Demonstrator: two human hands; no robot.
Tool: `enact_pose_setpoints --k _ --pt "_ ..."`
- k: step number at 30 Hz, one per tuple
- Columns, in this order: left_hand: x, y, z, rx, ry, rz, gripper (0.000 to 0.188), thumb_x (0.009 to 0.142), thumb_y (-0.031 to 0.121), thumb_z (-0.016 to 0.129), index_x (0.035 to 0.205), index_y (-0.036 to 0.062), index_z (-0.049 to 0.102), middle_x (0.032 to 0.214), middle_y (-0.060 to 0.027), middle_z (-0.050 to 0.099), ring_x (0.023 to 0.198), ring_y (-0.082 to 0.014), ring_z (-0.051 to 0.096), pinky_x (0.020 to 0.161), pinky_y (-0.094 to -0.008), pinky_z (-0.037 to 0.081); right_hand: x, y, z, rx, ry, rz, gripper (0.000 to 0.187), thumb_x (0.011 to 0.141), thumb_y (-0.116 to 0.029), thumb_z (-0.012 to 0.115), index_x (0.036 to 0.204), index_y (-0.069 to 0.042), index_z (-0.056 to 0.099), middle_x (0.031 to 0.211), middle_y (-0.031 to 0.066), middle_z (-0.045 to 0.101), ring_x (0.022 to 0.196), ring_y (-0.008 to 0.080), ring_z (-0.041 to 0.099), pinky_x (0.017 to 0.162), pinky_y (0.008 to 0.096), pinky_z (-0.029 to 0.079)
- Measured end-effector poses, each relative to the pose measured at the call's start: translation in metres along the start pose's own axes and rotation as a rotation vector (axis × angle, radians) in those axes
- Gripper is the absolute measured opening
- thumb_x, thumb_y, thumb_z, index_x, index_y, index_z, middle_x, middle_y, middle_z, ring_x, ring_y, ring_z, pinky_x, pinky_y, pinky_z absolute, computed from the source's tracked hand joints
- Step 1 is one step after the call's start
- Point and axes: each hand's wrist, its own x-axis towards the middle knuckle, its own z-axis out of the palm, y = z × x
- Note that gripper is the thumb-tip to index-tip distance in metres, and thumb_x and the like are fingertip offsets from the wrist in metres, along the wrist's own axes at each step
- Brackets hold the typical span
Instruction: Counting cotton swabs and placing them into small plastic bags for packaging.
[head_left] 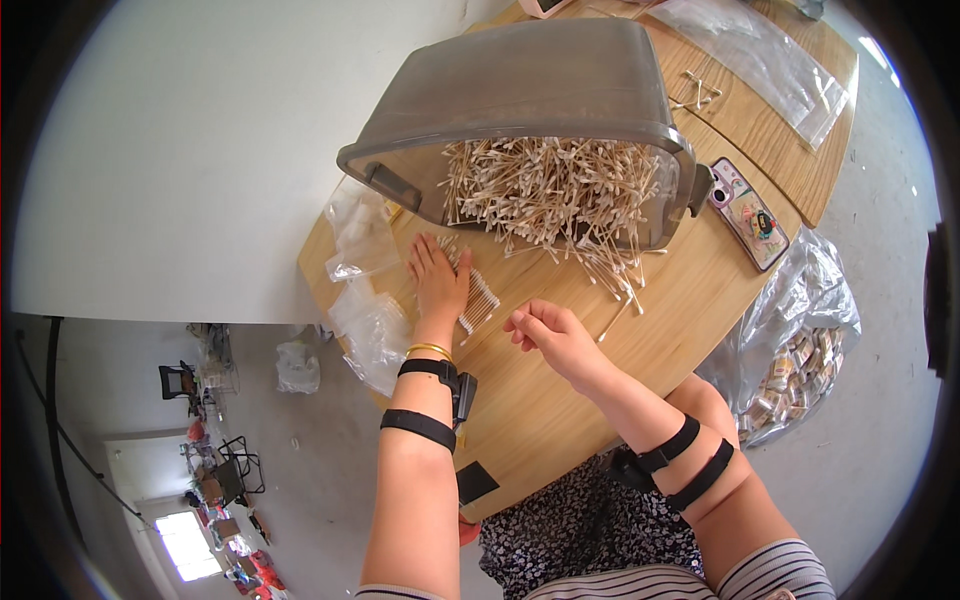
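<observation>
left hand [437, 275] flat, open on swab row [478, 300] | right hand [548, 335] loosely curled, empty (hovering) — tipped bin [530, 90] behind

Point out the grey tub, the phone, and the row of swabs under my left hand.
Grey tub [540, 80]: head view, its tipped-up base.
Phone [748, 213]: head view, middle of its decorated back.
Row of swabs [480, 300]: head view, the ends beside the left hand [437, 275].
</observation>
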Motion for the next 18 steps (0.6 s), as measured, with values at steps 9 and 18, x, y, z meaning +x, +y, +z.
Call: enact_pose_setpoints --k 9,18 --pt "0.0053 -0.0031 0.0024 0.040 0.016 0.006 0.092 0.097 0.063 0.038 0.151 -0.0096 0.019 0.158 -0.0280 0.020 0.148 -0.0413 0.016 0.120 -0.0536 0.010 -0.0035 -0.0050 -0.0014 -0.014 0.016 0.000 0.025 0.103 -0.024 0.051 0.099 -0.002 0.062 0.087 -0.0012 0.062 0.081 0.0078 0.053 0.079 0.0239 0.046" --pt "-0.0014 -0.0037 0.0031 -0.009 0.049 0.059 0.089 0.098 0.060 0.038 0.151 -0.0085 0.019 0.158 -0.0275 0.021 0.148 -0.0399 0.017 0.120 -0.0516 0.011 -0.0008 -0.0029 -0.0038 -0.029 0.026 0.013 0.026 0.103 -0.025 0.051 0.099 -0.002 0.063 0.085 -0.0014 0.061 0.082 0.0083 0.054 0.079 0.0238 0.046"
